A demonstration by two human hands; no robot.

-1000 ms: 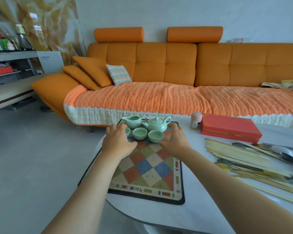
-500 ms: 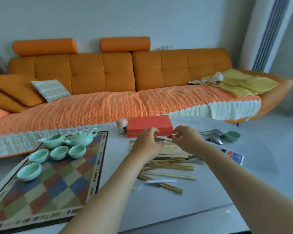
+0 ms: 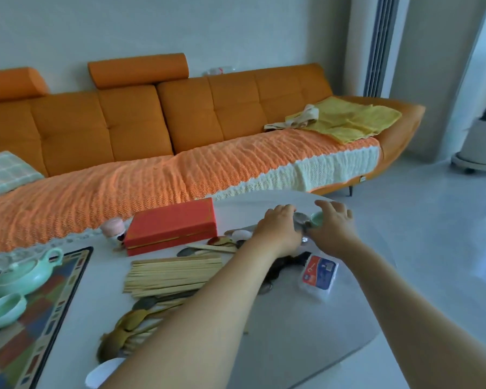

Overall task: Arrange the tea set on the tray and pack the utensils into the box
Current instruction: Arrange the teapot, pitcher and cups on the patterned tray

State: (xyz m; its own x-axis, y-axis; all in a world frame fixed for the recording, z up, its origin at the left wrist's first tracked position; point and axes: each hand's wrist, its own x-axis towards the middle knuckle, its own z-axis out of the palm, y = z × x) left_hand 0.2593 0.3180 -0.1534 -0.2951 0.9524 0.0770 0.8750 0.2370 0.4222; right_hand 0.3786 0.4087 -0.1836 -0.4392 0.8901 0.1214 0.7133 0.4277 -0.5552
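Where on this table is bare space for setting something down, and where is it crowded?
Bare table lies near the front edge, below the blue-red packet, and between the red box and the left hand. A narrow strip runs between tray and chopsticks. Crowded: the spoons beside the chopsticks.

The tray (image 3: pixel 77 279) is cut off by the left and bottom edges. The right hand (image 3: pixel 333 226) covers most of the cup (image 3: pixel 317 219). The left hand (image 3: pixel 278 231) hides its own fingertips and part of the spoons (image 3: pixel 300 219). Print on the packet (image 3: pixel 319 272) is illegible.
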